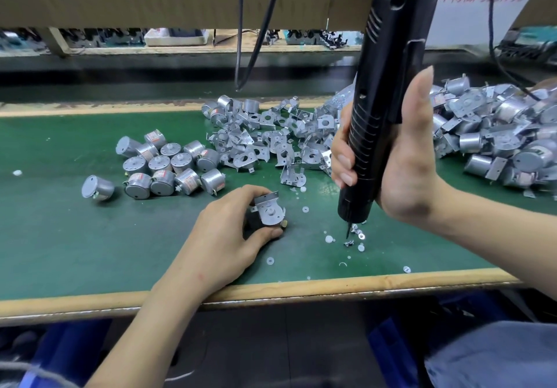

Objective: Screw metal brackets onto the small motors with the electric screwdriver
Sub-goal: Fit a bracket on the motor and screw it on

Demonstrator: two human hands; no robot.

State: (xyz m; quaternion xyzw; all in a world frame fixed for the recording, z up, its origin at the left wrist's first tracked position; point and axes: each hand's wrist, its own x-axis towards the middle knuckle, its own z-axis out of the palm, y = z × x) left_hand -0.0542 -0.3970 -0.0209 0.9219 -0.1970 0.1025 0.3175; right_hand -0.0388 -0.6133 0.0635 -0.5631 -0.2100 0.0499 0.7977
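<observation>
Green matting (75, 237) covers a factory bench where a worker's left hand (229, 231) curls fingers and thumb round a small motor (268, 209) with a metal bracket seated on top, pinning it to the mat, apparently so it cannot spin under the bit. Just right of those fingers, the right hand (404, 158) clamps an upright electric screwdriver (385, 86), its tip dipped among loose screws (354, 235), likely to collect one. Bare motors (168, 161) and spare brackets (271, 137) lie beyond the left fingertips; bracketed units (497, 134) are heaped behind the right hand.

Motors (168, 161) lie left of brackets (271, 137).
</observation>
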